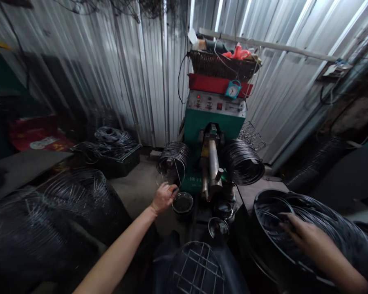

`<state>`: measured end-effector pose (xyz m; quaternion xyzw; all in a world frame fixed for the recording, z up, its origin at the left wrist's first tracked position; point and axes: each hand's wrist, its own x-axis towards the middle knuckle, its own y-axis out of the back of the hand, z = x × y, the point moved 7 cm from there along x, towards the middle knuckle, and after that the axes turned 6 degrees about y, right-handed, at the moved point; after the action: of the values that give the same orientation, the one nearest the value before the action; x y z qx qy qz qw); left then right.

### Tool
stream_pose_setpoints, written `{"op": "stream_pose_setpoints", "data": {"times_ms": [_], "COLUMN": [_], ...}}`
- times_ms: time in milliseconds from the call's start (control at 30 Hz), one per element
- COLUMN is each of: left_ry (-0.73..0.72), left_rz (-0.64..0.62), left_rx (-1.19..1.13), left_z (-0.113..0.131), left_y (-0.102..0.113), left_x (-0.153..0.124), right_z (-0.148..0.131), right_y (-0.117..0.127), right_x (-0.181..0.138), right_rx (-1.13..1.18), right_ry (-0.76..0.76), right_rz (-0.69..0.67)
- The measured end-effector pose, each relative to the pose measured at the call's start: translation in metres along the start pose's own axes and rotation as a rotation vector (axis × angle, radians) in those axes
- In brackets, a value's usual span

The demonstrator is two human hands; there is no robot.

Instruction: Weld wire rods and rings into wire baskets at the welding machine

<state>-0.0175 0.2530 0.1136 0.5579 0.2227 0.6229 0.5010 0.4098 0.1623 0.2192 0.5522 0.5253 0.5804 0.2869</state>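
Note:
My left hand (165,197) is closed at the front end of the left coil of wire rings (174,153), its fingers pinching a thin wire ring (184,173). My right hand (300,230), smeared by motion, reaches over a black tub (259,196) filled with loose wire rings (319,216). Whether its fingers grip one of those rings cannot be made out. On my lap lies a round wire grid (199,265) with crossing bars. Ahead stands a green welding-type machine (191,122) with a metal cylinder arm (214,161) pointing toward me.
Another coil of wire rings (243,161) hangs right of the machine arm. Small round dishes (182,203) sit below. Stacks of wire pieces (79,196) stand at left, with a crate of wire (119,157) behind. A basket (222,65) and a blue clock (233,89) top the machine.

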Motion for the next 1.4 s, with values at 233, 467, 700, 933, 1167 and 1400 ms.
{"op": "stream_pose_setpoints", "data": {"times_ms": [233, 467, 700, 933, 1167, 1400], "left_ry": [0.246, 0.658, 1.039, 1.17, 1.139, 1.101], "left_rz": [0.189, -0.425, -0.76, -0.649, -0.593, -0.536], "left_rx": [-0.006, -0.453, -1.153, -1.372, -1.359, -1.392], "left_z": [0.003, -0.043, 0.005, 0.034, 0.041, 0.047], "left_y": [0.13, 0.078, -0.018, -0.055, -0.061, -0.058], "left_x": [0.0, -0.064, -0.2, -0.241, -0.251, -0.259], "right_z": [-0.042, -0.101, -0.163, -0.141, -0.112, -0.109], "right_y": [0.0, 0.014, -0.001, -0.153, -0.219, -0.225], "right_x": [-0.028, -0.04, -0.045, -0.095, -0.153, -0.159], "right_rx": [-0.119, 0.143, 0.682, 1.115, 1.275, 1.286], "right_ry": [-0.055, 0.019, -0.019, -0.557, -0.908, -0.924], "right_rz": [-0.214, -0.262, -0.086, -0.093, -0.141, -0.394]}}
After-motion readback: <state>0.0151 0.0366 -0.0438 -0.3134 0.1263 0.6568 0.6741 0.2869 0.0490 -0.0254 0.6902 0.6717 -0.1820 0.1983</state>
